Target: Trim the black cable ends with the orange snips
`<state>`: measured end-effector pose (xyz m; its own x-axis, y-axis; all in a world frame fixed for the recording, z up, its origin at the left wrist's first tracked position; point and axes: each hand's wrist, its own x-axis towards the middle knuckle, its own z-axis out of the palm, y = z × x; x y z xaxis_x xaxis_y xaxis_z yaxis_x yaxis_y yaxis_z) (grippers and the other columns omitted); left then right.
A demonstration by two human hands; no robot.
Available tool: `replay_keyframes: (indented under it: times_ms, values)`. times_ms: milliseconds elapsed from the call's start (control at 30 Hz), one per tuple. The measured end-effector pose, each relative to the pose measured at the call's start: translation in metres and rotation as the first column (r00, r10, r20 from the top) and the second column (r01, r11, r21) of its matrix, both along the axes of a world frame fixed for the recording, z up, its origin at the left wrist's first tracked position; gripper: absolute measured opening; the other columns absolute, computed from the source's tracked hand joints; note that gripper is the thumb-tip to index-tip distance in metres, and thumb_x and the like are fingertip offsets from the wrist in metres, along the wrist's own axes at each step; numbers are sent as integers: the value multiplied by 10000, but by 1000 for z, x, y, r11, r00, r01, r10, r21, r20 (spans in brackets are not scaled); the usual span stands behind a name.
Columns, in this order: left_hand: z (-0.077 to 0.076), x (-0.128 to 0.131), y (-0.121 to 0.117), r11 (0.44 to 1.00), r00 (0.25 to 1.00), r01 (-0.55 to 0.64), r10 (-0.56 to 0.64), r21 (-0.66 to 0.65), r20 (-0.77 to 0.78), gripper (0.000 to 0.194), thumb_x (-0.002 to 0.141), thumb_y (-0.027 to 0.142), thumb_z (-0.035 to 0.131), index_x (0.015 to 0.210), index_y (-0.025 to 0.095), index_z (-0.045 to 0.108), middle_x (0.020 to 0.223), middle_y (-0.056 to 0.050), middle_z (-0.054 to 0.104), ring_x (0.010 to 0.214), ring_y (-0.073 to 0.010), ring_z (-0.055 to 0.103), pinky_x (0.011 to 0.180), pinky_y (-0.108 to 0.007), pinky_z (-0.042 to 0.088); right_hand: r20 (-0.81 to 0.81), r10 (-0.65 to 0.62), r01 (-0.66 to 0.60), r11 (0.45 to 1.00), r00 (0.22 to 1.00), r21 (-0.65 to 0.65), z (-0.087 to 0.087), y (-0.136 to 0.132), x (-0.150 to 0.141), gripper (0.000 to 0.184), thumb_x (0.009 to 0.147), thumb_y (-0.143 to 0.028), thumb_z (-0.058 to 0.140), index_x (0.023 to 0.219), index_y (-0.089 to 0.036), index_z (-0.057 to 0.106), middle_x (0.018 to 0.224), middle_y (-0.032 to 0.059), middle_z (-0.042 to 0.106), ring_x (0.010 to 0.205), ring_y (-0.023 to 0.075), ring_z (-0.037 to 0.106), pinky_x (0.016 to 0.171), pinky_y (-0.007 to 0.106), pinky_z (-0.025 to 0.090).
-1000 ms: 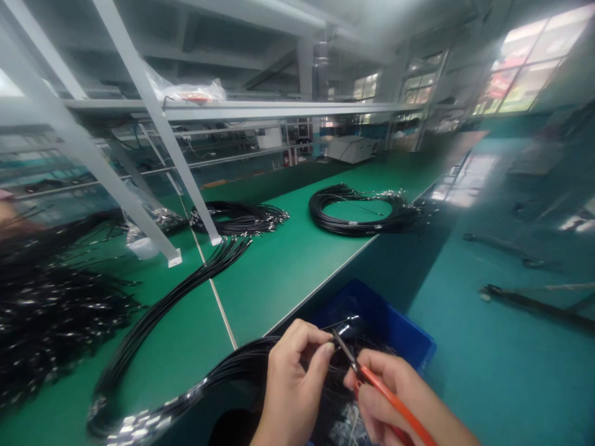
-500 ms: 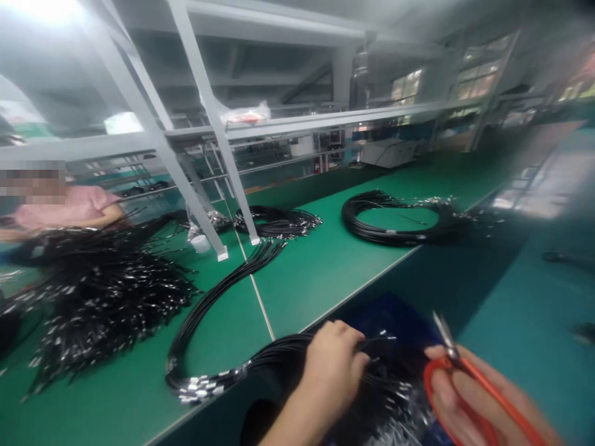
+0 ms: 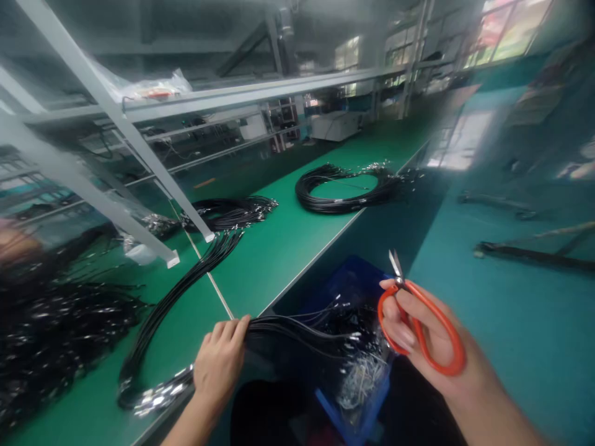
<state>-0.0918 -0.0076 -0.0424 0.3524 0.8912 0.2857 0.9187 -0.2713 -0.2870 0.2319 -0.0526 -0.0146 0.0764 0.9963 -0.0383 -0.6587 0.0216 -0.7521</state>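
Note:
My left hand (image 3: 220,356) is closed round a bundle of black cables (image 3: 160,322) at the table's front edge. The bundle curves back over the green tabletop, with silvery-white ends lying left of my hand. Its other ends (image 3: 344,336) reach right, over a blue bin (image 3: 320,399). In my right hand (image 3: 432,328) is a pair of scissors (image 3: 421,322) with orange handles, held above the bin's right side. The blades point up and stand slightly apart, touching no cable.
A coiled cable bundle (image 3: 341,204) lies farther along the green table (image 3: 279,260), and another bundle (image 3: 232,214) lies by the shelf posts. At left is a large pile of black cables (image 3: 60,334), with a blurred person behind. Clear scraps (image 3: 360,381) fill part of the bin.
The view has swung right, so the table and shelf appear farther left. My left hand has moved back left along the bundle, and more cable ends show beyond it. The scissors remain in my right hand.

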Motion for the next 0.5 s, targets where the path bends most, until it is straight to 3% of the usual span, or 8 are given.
replay_keyframes:
  times_ms: [33,100,133,167,200,267,400,500]
  values:
    - [12,7,2,999,998,-41,40,35,40,378,819,97,434,1144,175,611,970,-110,671,900,-281,576,724,-358,442,-12,-10,10,1000,1000,0,0,-1,1,174,875,-228,530,1029,-184,599,599,-24,533,422,65,380,413,201,288]
    - [33,25,4,959,958,-248,222,140,182,423,850,121,396,1254,170,515,1057,-129,634,973,-289,551,750,-357,426,-49,-47,48,999,998,10,2,-2,4,166,868,-217,538,1012,-178,610,608,-18,545,423,60,387,413,188,300]
    - [41,36,4,941,923,-325,294,94,250,458,859,126,377,1305,197,451,1110,-129,612,1000,-291,544,747,-359,419,-68,-66,67,998,995,19,5,-3,5,162,863,-215,543,1001,-174,617,612,-15,549,424,57,389,412,180,305]
    - [46,47,4,953,912,-292,303,-84,275,480,857,115,362,1320,230,417,1112,-118,611,992,-281,556,731,-348,418,-87,-81,83,996,993,25,8,-4,6,156,855,-214,551,986,-172,624,616,-12,552,426,55,394,412,174,310]
    - [49,56,4,931,925,-177,268,-318,270,487,837,104,383,1302,243,424,1074,-107,628,966,-270,574,713,-331,416,-101,-99,103,994,990,26,11,-5,8,151,845,-216,561,970,-169,632,618,-10,556,425,54,397,413,171,317]
    - [53,69,7,871,936,-65,222,-487,272,362,799,157,477,1132,281,549,875,-47,676,777,-236,623,612,-280,404,-116,-180,185,982,977,27,17,-6,13,144,825,-222,580,942,-170,644,616,-7,565,425,56,408,417,169,337]
    - [71,70,21,850,897,96,152,-519,414,124,833,251,450,820,231,572,687,-1,621,644,-174,579,540,-224,358,-192,-446,459,888,874,30,19,-4,27,95,806,-254,607,861,-192,652,574,-20,554,451,73,435,437,166,373]
    - [87,62,30,812,738,268,173,-518,653,237,829,361,453,671,187,484,550,21,498,471,-111,432,436,-194,298,-249,-446,457,889,860,-14,11,0,28,153,741,-297,682,865,-212,653,596,-30,569,443,74,429,407,168,369]
